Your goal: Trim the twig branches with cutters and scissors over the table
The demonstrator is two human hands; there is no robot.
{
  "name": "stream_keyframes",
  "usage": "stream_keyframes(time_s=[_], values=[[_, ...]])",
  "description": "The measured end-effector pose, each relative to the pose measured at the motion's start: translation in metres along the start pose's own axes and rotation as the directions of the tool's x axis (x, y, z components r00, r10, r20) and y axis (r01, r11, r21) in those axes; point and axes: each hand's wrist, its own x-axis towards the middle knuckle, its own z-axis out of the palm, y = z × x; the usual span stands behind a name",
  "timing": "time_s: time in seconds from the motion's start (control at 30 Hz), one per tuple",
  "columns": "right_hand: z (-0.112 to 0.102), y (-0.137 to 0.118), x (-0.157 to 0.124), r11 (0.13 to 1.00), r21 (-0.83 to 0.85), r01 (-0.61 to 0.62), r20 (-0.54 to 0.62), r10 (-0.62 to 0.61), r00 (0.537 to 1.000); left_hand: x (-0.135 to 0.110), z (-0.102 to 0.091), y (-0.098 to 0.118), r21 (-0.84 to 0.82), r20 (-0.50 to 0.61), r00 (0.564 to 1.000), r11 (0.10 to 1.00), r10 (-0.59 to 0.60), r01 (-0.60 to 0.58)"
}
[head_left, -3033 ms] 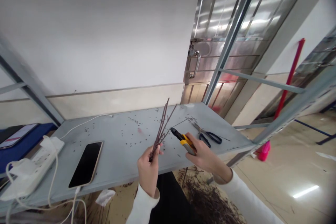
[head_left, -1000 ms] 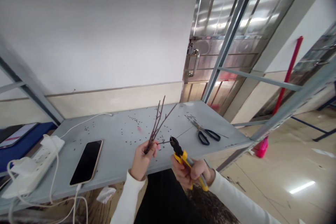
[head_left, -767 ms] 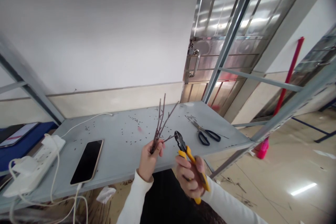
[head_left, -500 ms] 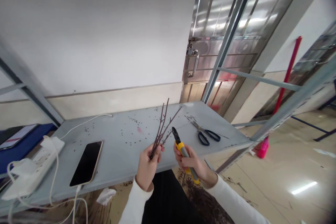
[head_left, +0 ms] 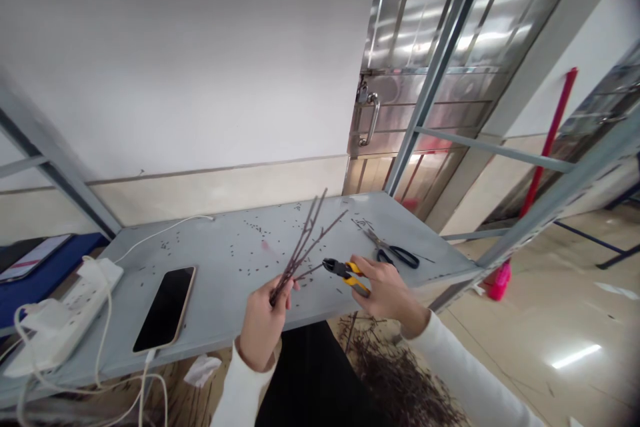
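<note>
A small bunch of thin brown twigs (head_left: 303, 247) stands up and leans right out of my left hand (head_left: 269, 313), whose fingers are wrapped round the lower ends. My right hand (head_left: 385, 287) grips a pair of pliers (head_left: 350, 271) with yellow and grey handles and dark jaws. The jaws point left and sit at the tip of one side twig; whether they have closed on it I cannot make out. Behind my right hand lie scissors (head_left: 400, 253) with dark blue handles, partly covered by it.
Tiny dark twig bits dot the grey tabletop (head_left: 220, 300). On the left are a phone (head_left: 166, 310) on a cable and a white power strip (head_left: 65, 327). Cut twigs (head_left: 405, 380) heap on the floor below. Metal posts (head_left: 440, 60) frame the table.
My right hand has turned the pliers from upright to pointing left, bringing the jaws to a side twig's tip. My left hand has shifted slightly left and down with the bunch.
</note>
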Motion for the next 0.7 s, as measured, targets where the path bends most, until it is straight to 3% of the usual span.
stream_keyframes(time_s=[0.13, 0.23, 0.27, 0.33, 0.4, 0.47, 0.53, 0.6, 0.7], values=[[-0.017, -0.008, -0.004, 0.929, 0.369, -0.014, 0.160, -0.049, 0.986, 0.006, -0.003, -0.010, -0.038, 0.068, 0.995, 0.997, 0.067, -0.064], [-0.021, -0.021, -0.007, 0.739, 0.649, -0.182, 0.355, -0.082, 0.931, 0.010, -0.005, -0.009, -0.061, 0.044, 0.996, 0.995, 0.077, -0.074], [-0.019, -0.024, -0.009, 0.623, 0.735, -0.268, 0.432, -0.125, 0.893, 0.010, -0.005, -0.008, -0.081, 0.043, 0.996, 0.994, 0.075, -0.072], [-0.009, -0.031, -0.013, 0.273, 0.848, -0.454, 0.523, -0.290, 0.802, 0.011, -0.001, -0.005, -0.136, 0.059, 0.995, 0.988, 0.077, -0.068], [0.005, -0.035, -0.019, -0.111, 0.784, -0.610, 0.495, -0.482, 0.723, 0.011, 0.005, -0.002, -0.207, 0.083, 0.993, 0.976, 0.080, -0.062], [0.018, -0.037, -0.024, -0.356, 0.616, -0.703, 0.420, -0.606, 0.676, 0.010, 0.013, -0.001, -0.267, 0.094, 0.992, 0.962, 0.079, -0.051], [0.026, -0.038, -0.027, -0.494, 0.485, -0.722, 0.344, -0.651, 0.677, 0.010, 0.019, 0.001, -0.313, 0.087, 0.993, 0.949, 0.074, -0.043], [0.028, -0.040, -0.026, -0.574, 0.460, -0.677, 0.302, -0.616, 0.728, 0.009, 0.021, 0.003, -0.337, 0.087, 0.994, 0.941, 0.060, -0.028], [0.020, -0.042, -0.019, -0.537, 0.646, -0.543, 0.339, -0.436, 0.834, 0.005, 0.021, 0.008, -0.361, 0.109, 0.994, 0.932, 0.031, 0.011]])
